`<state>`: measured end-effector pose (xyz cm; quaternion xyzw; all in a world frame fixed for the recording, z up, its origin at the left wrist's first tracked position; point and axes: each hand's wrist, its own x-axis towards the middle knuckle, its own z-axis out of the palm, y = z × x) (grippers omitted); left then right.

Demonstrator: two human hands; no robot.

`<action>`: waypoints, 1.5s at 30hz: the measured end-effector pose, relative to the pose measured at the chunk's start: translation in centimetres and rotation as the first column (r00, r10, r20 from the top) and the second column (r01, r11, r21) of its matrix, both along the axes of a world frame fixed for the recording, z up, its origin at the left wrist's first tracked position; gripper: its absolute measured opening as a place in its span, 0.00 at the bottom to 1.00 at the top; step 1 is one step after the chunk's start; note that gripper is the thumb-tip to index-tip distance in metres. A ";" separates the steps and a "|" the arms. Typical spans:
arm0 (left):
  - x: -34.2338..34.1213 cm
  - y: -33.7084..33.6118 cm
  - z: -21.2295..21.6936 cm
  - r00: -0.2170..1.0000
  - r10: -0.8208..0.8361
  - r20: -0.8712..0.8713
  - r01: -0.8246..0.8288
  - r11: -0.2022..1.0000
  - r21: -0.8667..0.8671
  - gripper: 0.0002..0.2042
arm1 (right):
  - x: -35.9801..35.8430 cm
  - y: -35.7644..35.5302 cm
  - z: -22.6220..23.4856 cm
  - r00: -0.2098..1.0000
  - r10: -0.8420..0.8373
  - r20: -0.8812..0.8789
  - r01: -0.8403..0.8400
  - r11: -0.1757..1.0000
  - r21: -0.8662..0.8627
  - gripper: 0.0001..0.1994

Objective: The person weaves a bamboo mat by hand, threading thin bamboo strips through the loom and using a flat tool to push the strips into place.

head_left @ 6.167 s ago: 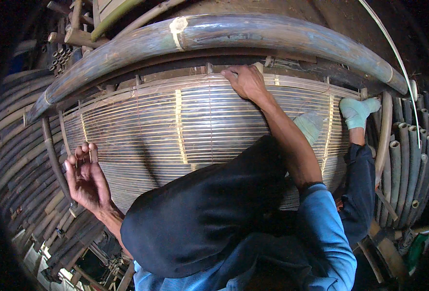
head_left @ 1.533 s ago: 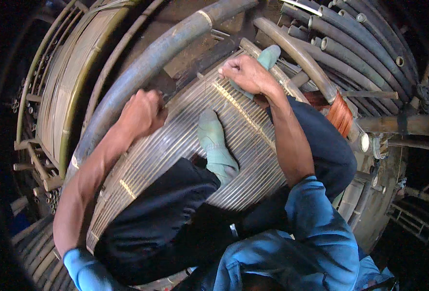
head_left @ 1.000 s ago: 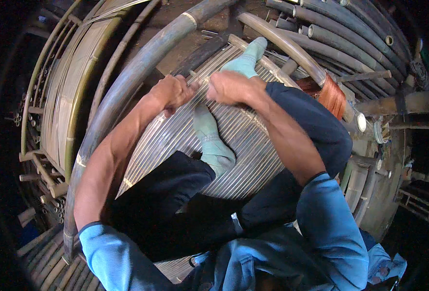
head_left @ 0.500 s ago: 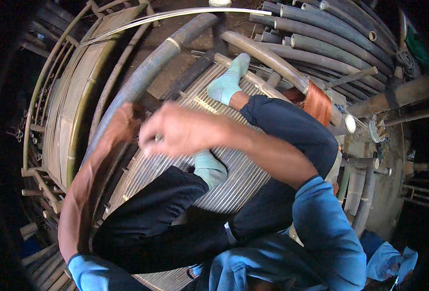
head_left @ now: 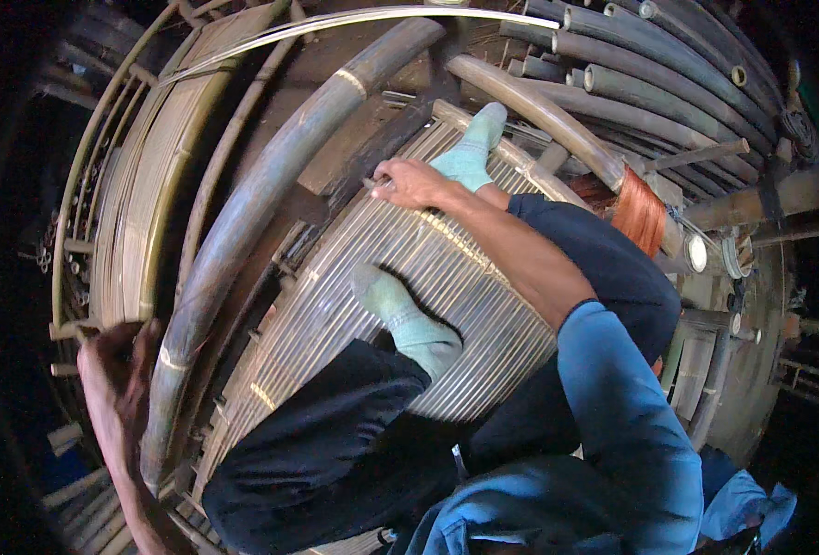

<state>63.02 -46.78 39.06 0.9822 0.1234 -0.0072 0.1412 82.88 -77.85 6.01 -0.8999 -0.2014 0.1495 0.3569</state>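
Observation:
My right hand [head_left: 414,185] is closed over the far part of the slatted bamboo platform [head_left: 446,305]. A small greyish thing shows at its fingertips, too small to name. Off at the far left, my left hand [head_left: 118,370] is in shadow with its fingers bent inward, beside the lower end of a bench of pale bamboo strips [head_left: 123,213]. What those fingers hold, if anything, is hidden. Between the two hands slants a thick bamboo pole [head_left: 252,203]. My feet in pale green socks [head_left: 396,310] rest on the platform.
Several bamboo poles [head_left: 650,97] are stacked at the far right. Long thin pale strips [head_left: 354,23] arch across the top from the bench. An orange-brown bundle of fibre [head_left: 639,213] hangs on a pole beside my right knee. More cut bamboo lies at the lower left.
My hands were together above the platform's left side; now they are apart. The left has swung out to the lower left, the right away to the upper right. The view has shifted slightly.

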 end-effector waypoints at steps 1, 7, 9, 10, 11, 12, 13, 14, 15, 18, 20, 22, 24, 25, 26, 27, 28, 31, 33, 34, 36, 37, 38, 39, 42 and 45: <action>-0.4 0.7 0.0 1.000 0.010 0.017 -0.009 1.000 -0.027 0.14 | 0.3 0.2 -1.0 0.999 0.000 0.047 0.004 0.996 -0.089 0.24; -2.5 2.5 -0.5 0.999 0.024 0.024 -0.019 0.977 -0.213 0.10 | 2.6 0.1 -4.4 0.975 0.087 0.203 -0.004 0.926 -0.379 0.35; -2.9 3.0 -0.5 0.985 0.170 0.012 -0.166 0.973 -0.160 0.08 | 2.3 0.9 -4.4 0.975 0.113 0.193 -0.022 0.908 -0.419 0.37; -3.0 3.4 -0.8 0.984 0.176 0.007 -0.173 0.972 -0.162 0.08 | 2.2 1.3 -4.3 0.973 0.136 0.187 -0.036 0.888 -0.458 0.39; -3.1 4.1 -0.9 0.984 0.166 0.064 -0.148 0.964 -0.220 0.08 | 2.3 1.3 -4.0 0.972 0.141 0.187 -0.040 0.887 -0.461 0.39; -3.3 4.8 -1.0 0.980 0.158 0.123 -0.119 0.954 -0.274 0.07 | 2.6 1.4 -3.7 0.982 0.111 0.152 -0.029 0.886 -0.464 0.39; -3.9 5.9 -2.1 0.932 0.234 0.278 -0.156 0.948 -0.277 0.06 | 2.8 1.4 -3.4 0.990 0.082 0.116 -0.018 0.884 -0.468 0.40; -3.9 6.0 -1.6 0.931 0.241 0.275 -0.164 0.948 -0.273 0.06 | 2.9 1.5 -3.0 0.990 0.090 0.113 -0.027 0.885 -0.465 0.40; -3.8 5.9 -0.5 0.947 0.202 0.249 -0.145 0.962 -0.230 0.05 | 3.0 1.6 -2.2 0.995 0.093 0.025 -0.072 0.886 -0.458 0.40; -4.1 5.0 0.9 0.943 0.178 0.282 -0.145 0.980 -0.137 0.04 | 1.1 2.3 1.0 0.991 0.128 -0.038 -0.133 0.920 -0.368 0.41; -4.0 4.5 1.1 0.909 0.054 0.412 -0.055 0.998 -0.009 0.04 | -0.6 2.9 3.5 0.916 0.318 -0.245 -0.300 0.948 0.109 0.45; -3.2 4.4 -0.3 0.860 -0.042 0.508 -0.006 0.996 0.093 0.05 | -1.1 2.7 5.4 0.841 0.435 -0.322 -0.349 0.890 0.292 0.36; -2.3 2.9 -1.4 0.845 -0.162 0.510 0.080 0.981 0.179 0.08 | -0.9 1.1 6.0 0.720 0.636 -0.277 -0.277 0.630 0.726 0.23; -1.2 1.7 -1.8 0.793 -0.396 0.463 0.237 0.900 0.364 0.11 | 0.0 0.4 6.3 0.830 0.540 -0.136 -0.263 0.596 0.759 0.15; -0.4 1.0 -3.6 0.775 -0.408 0.482 0.282 0.907 0.313 0.14 | 1.1 -1.1 6.7 0.866 0.469 -0.170 -0.216 0.659 0.720 0.12; 1.2 -1.0 -4.7 0.699 -0.593 0.399 0.390 0.784 0.482 0.12 | 2.4 -2.7 6.6 0.920 0.366 -0.141 -0.208 0.760 0.616 0.13; 2.5 -1.0 -7.8 0.703 -0.633 0.324 0.447 0.748 0.491 0.11 | 3.4 -4.0 6.4 0.961 0.260 -0.098 -0.178 0.847 0.500 0.13; 6.4 -1.5 -15.5 0.636 -0.772 -0.007 0.607 0.494 0.622 0.11 | 5.2 -3.5 4.6 0.972 0.157 -0.177 -0.128 0.978 0.164 0.17; 9.1 -4.1 -19.2 0.609 -0.738 -0.291 0.680 0.298 0.669 0.09 | 4.8 -1.3 3.4 0.980 0.181 -0.082 -0.178 0.983 0.046 0.19; 10.4 -5.8 -21.0 0.640 -0.656 -0.399 0.709 0.306 0.635 0.08 | 4.9 -0.7 2.3 0.983 0.171 -0.070 -0.172 0.985 -0.002 0.18; 14.0 -8.9 -24.6 0.593 -0.713 -0.375 0.744 0.307 0.594 0.05 | 5.3 -1.7 -0.1 0.995 0.096 -0.022 -0.098 0.987 -0.126 0.19; 15.4 -11.3 -26.3 0.668 -0.694 -0.268 0.667 0.398 0.630 0.06 | 5.3 -2.3 -1.1 0.999 0.038 0.025 -0.031 0.969 -0.246 0.20; 16.5 -12.7 -27.9 0.716 -0.656 -0.236 0.634 0.470 0.614 0.07 | 5.2 -2.4 -1.7 0.997 0.046 0.058 -0.027 0.954 -0.299 0.21; 17.1 -13.2 -29.1 0.797 -0.569 -0.203 0.560 0.570 0.602 0.08 | 4.8 -1.8 -2.3 0.995 0.056 0.083 -0.023 0.934 -0.357 0.23; 18.1 -14.0 -33.9 0.898 -0.439 -0.041 0.391 0.751 0.532 0.13 | 4.3 -0.6 -3.6 0.993 0.056 0.105 -0.018 0.942 -0.335 0.28; 20.1 -11.3 -39.4 0.943 -0.325 0.069 0.260 0.852 0.455 0.13 | 4.2 -0.1 -3.7 0.986 0.024 0.166 0.021 0.964 -0.264 0.26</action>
